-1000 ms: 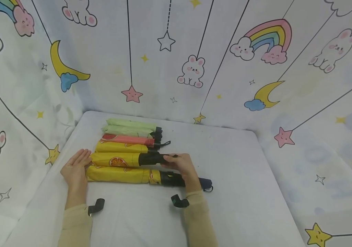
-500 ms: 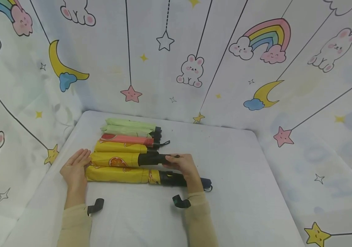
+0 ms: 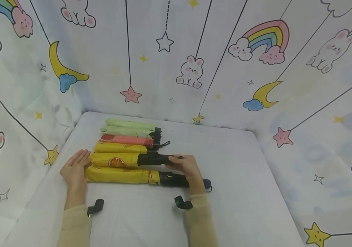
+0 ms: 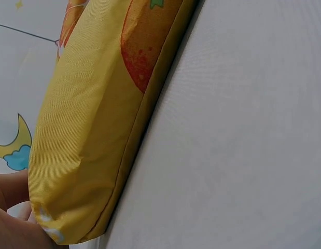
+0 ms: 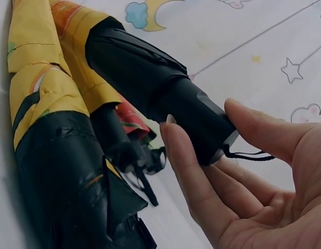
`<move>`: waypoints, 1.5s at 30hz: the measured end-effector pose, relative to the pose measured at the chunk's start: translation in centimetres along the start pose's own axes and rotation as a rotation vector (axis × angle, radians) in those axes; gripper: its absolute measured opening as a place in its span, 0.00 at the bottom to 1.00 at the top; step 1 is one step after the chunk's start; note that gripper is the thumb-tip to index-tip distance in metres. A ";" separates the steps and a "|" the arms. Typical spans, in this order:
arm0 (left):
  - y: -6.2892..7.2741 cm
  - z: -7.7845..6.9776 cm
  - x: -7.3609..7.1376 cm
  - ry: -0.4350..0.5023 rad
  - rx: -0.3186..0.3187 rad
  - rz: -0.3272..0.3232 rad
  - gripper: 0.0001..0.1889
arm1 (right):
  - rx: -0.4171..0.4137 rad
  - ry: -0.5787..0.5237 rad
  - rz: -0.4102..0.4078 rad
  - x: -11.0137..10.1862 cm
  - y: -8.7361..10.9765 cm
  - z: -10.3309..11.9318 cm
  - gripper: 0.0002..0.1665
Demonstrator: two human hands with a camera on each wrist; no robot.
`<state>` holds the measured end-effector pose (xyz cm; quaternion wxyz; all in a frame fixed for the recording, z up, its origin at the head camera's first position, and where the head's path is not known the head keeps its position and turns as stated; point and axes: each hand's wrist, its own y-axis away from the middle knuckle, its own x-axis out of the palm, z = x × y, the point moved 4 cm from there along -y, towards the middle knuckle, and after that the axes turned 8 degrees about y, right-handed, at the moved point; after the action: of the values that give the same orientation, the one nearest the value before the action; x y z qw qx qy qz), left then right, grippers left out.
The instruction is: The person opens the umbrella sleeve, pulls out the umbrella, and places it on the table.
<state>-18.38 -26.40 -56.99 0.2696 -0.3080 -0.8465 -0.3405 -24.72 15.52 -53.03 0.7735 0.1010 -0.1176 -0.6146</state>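
Observation:
Folded umbrellas lie side by side across the table. My right hand (image 3: 185, 166) pinches the black handle (image 5: 196, 122) of a folded umbrella in a yellow orange-print cover (image 3: 111, 160) between thumb and fingers. A wrist loop (image 5: 248, 154) hangs at the handle's end. At that umbrella's left end, my left hand (image 3: 76, 169) stands with straight fingers, its fingertips right at the yellow fabric. Nearest me is a longer yellow umbrella (image 3: 117, 175) with a black and dark blue end; its left tip is beside my left hand in the left wrist view.
Behind lie another yellow umbrella (image 3: 120, 147), a red one (image 3: 126, 140) with a black strap, and two pale green ones (image 3: 129, 131). They rest on a white-covered table (image 3: 234, 192). A cartoon-print cloth (image 3: 151, 75) rises behind and at the sides.
My right hand and the black handle's end have shifted slightly right, while the yellow cover stays about where it was. My left hand has stayed in place.

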 end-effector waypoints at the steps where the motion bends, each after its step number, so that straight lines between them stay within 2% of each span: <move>1: 0.0 0.0 0.0 -0.003 -0.002 0.000 0.31 | 0.001 0.000 -0.003 -0.1 0.1 0.0 0.24; 15: 0.1 0.1 -0.3 -0.033 -0.006 -0.009 0.32 | 0.016 0.003 -0.029 -1.1 0.4 -0.5 0.22; 21: 0.2 0.2 -0.5 -0.063 -0.013 -0.013 0.31 | -0.005 -0.003 -0.035 -1.5 0.7 -0.4 0.22; 29: 0.2 0.1 -0.3 -0.033 -0.022 -0.018 0.32 | -0.017 -0.002 -0.034 -1.9 1.1 -0.2 0.23; 34: 0.2 0.1 -0.3 -0.050 -0.024 -0.031 0.32 | -0.014 -0.014 -0.039 -2.3 1.3 -0.2 0.22; 45: 0.4 -0.2 0.0 -0.027 -0.031 -0.015 0.31 | -0.045 0.007 -0.079 -3.2 1.8 0.2 0.19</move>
<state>-18.07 -26.34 -56.67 0.2509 -0.3104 -0.8469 -0.3513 -23.81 19.04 -52.52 0.7510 0.0905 -0.0970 -0.6469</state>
